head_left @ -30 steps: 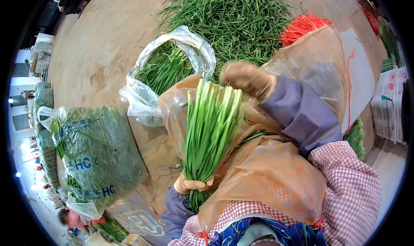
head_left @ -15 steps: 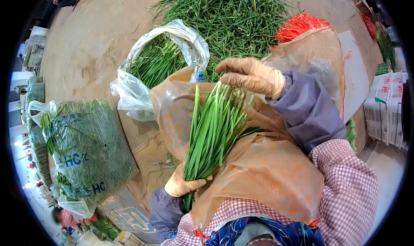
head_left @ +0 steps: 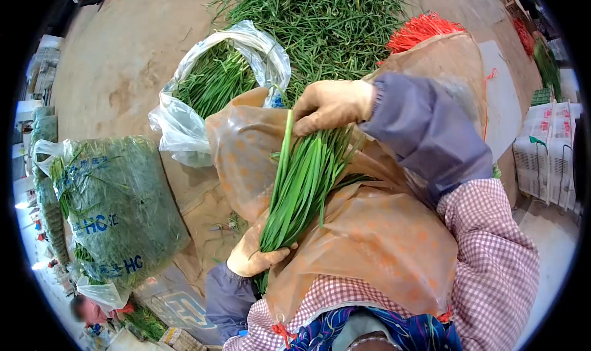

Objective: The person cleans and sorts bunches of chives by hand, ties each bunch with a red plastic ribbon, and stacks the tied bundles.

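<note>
A bunch of long green stalks lies slanting over my plastic-covered lap. My left hand, in a tan glove, is wrapped round its lower, leafy part. At the upper, pale cut ends, my right hand, gloved too, has its fingers closed over the stalks; one thicker stalk stands out at the left side of the bunch. Just beyond, to the upper left, is an open clear bag with more green stalks inside. A large loose heap of greens lies on the floor ahead.
A wrapped bale of greens stands at the left. Red ties lie at the upper right by a brown plastic sheet and a white board. White crates are at the far right. A person in pink is at the lower left.
My right hand has come down from its raised, open position onto the cut ends and closed there. The left hand still grips the bunch. The whole view has shifted slightly.
</note>
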Available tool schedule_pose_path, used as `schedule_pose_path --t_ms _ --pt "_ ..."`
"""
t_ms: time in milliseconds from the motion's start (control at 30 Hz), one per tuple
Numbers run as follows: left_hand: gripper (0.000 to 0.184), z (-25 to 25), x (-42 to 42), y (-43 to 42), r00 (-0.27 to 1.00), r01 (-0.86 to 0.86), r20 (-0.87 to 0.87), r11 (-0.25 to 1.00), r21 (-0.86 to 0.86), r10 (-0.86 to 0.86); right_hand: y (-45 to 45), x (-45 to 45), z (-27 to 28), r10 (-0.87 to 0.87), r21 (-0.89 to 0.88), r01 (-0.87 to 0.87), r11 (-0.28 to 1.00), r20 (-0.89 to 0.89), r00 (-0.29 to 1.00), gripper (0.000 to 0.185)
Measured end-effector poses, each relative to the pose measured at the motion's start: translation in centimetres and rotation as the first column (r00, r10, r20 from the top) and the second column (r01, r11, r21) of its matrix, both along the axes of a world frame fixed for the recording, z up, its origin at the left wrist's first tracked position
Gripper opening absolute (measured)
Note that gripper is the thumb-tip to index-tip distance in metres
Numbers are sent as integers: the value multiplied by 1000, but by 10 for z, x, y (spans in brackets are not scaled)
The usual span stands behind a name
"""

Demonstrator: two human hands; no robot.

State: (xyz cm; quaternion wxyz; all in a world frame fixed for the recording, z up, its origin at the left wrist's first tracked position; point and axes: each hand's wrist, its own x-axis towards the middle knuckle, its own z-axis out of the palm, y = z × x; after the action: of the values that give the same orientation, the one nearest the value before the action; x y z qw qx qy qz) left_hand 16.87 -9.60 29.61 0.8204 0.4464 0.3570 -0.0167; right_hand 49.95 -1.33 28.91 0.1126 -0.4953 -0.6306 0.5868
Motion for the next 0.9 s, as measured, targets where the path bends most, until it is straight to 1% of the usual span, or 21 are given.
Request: schedule_pose_path --t_ms 33,67,100,133,200,233,267,300,333,367,433,467,533,600,633,733,767,800,833,867,900 --pt "84 -5 -3 2 999 31 -8 999 43 -31 -2 -5 -9 -82 -64 73 995 -148 986 30" --pt "83 -2 -2 2 999 16 -42 1000 2 -16 -4 -10 -14 -166 -137 131 982 -289 943 28" --pt "82 2 1 3 997 -2 -77 999 -39 -1 -6 -11 -13 -267 -161 225 961 -329 906 24" --pt "81 1 -1 3 997 -8 -78 998 -57 3 -7 -9 -11 -281 -53 282 958 -384 880 22" --pt "78 -4 -6 4 997 -14 -78 995 -98 7 -5 16 -32 -385 -136 402 905 -660 645 21" --pt "75 -9 -8 5 998 25 -49 1000 -17 -26 -6 30 -29 -467 -118 540 833 -674 573 20" --pt "74 -10 -8 5 999 0 -33 999 -51 -2 -9 43 -21 -533 -100 664 741 -689 491 19" --pt "74 -10 -8 6 1000 -26 -18 996 -83 25 -11 50 -16 -587 154 701 697 -439 680 18" --pt "73 -10 -8 7 999 -51 -6 992 -114 51 -13 54 -12 -642 404 635 658 -139 754 19" --pt "70 -10 -6 10 1000 -31 -6 995 -96 31 -25 50 -7 -487 733 391 557 -93 868 24" --pt "66 -23 -12 15 999 15 42 982 -189 -8 -46 21 0 -177 841 282 462 -224 958 28" --pt "63 -27 -15 14 997 39 67 971 -236 -24 -53 9 16 -18 905 73 418 -72 997 27" --pt "49 -18 -5 10 995 -82 38 965 -250 94 -69 -17 13 22 916 -109 386 109 994 30" --pt "30 -9 4 8 983 -164 41 954 -249 180 -62 -27 -9 6 945 39 324 -43 999 30" --pt "33 -1 9 8 980 -191 9 944 -269 201 -59 -29 -14 4 951 112 289 -118 993 29" --pt "37 -12 0 2 989 -143 36 986 -83 146 -69 -34 -10 -235 618 474 627 -430 872 20" --pt "39 -13 -1 2 994 -113 -4 991 -72 113 -64 -35 -4 -374 343 710 614 -666 645 11" --pt "44 -13 -4 3 996 -93 -12 991 -97 92 -57 -21 8 -476 82 783 617 -754 454 12" --pt "49 -13 -6 3 997 -72 -18 990 -123 71 -48 -1 25 -587 -2 849 529 -723 364 14" --pt "55 -12 -9 3 999 -52 -25 987 -150 49 -42 22 23 -594 -75 874 480 -761 261 15" --pt "50 -18 -13 6 1000 -2 -8 988 -152 1 -32 49 10 -583 28 917 398 -764 277 15"
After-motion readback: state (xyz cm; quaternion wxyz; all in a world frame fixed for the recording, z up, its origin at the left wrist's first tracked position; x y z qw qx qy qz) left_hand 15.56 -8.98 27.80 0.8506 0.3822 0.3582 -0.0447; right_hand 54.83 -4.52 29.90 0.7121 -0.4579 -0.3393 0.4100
